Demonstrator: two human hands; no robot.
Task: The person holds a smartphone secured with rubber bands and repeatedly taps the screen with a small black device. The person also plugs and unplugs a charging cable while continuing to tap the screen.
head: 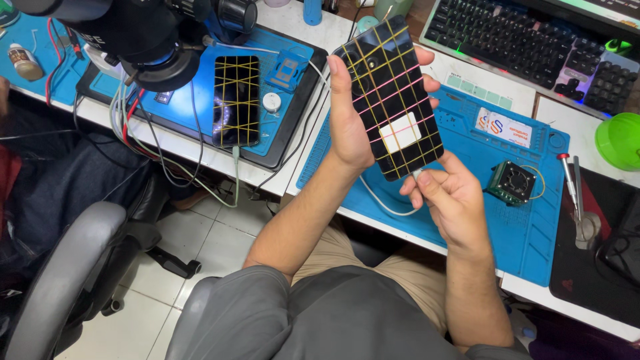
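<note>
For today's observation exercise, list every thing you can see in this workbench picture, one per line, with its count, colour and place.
phone: one, black, wrapped in yellow and pink bands, held above the blue mat
second phone: one, black, yellow bands, lying on the left mat
cable: one, white, at the held phone's lower end
blue mat: one, on the desk under the hands
microscope: one, black, top left
small fan: one, dark green, on the blue mat
keyboard: one, black, backlit, top right
screwdriver: one, red-tipped, right of the mat
green bowl: one, right edge
office chair: one, grey, lower left
left hand: holds the phone
right hand: pinches the cable's plug
</note>
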